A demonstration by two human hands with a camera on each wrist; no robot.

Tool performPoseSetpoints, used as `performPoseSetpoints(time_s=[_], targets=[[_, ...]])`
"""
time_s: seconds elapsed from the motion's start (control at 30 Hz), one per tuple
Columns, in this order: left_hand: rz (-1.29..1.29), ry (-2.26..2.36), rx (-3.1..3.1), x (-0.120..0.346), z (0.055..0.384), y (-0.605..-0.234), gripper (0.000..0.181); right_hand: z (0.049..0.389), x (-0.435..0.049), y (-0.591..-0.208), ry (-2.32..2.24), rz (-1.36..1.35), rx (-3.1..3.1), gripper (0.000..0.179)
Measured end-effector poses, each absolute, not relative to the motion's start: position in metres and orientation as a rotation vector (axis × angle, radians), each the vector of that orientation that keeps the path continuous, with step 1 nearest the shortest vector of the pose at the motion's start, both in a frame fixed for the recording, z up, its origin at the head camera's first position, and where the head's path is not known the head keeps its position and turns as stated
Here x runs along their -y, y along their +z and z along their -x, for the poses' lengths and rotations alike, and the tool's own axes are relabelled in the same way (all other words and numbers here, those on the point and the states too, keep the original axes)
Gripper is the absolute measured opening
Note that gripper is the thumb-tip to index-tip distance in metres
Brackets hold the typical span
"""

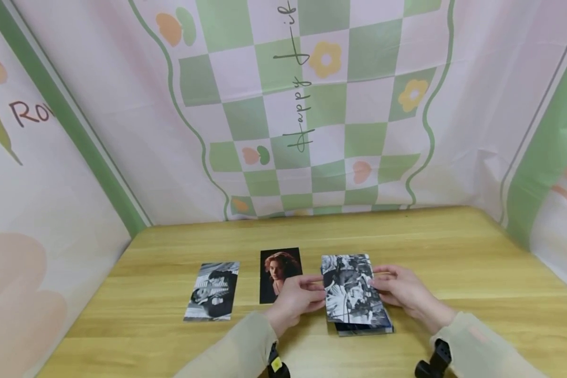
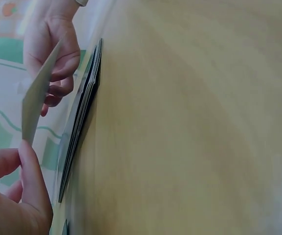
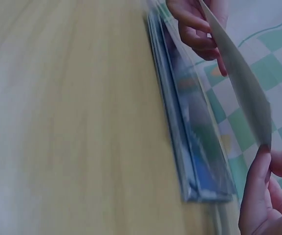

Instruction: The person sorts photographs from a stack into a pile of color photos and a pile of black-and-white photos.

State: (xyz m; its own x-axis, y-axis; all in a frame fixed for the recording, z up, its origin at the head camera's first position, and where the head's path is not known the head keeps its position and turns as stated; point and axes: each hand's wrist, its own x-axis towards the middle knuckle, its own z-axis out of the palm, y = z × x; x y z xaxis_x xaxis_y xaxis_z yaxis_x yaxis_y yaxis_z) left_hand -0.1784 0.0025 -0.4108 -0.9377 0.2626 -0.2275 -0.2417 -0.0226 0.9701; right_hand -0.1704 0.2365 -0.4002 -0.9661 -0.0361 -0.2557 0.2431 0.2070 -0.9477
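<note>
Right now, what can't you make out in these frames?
Head view: print atop the rectangular stack of photo cards, mostly covered by the raised black-and-white photo card.
Head view: lower right corner of the dark portrait photo card, behind the left hand.
Left wrist view: the raised card's printed face, turned away.
Right wrist view: how many cards the stack has, too blurred to count.

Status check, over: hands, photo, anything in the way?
Left hand and right hand pinching held photo at opposite edges. Stack below, nothing visible between. Two loose photos to the left.
</note>
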Motion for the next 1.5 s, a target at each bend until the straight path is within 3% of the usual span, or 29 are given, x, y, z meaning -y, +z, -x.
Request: performPoseSetpoints(time_s=[0.4,0.77,1.2,1.5], targets=[[-0.113,2.008,-1.942,0.046,0.188,-0.404,0.043,0.179,-0.186,-0.392,-1.877,-0.178,-2.290,0.041],[-0.017,1.932,-2.145,0.112,0.195,-0.397,0.046,0.197,-0.112,-0.386,-1.928,-0.235,-2.268,0.034],[0.019,1.944,-2.063,0.205,0.198,-0.392,0.053,0.208,-0.032,-0.392,-2.101,-0.080,-1.903,0.038],[-0.020,1.871,-2.066,0.244,0.199,-0.400,0.057,0.211,0.002,-0.406,-2.078,-0.075,-1.860,0.036]])
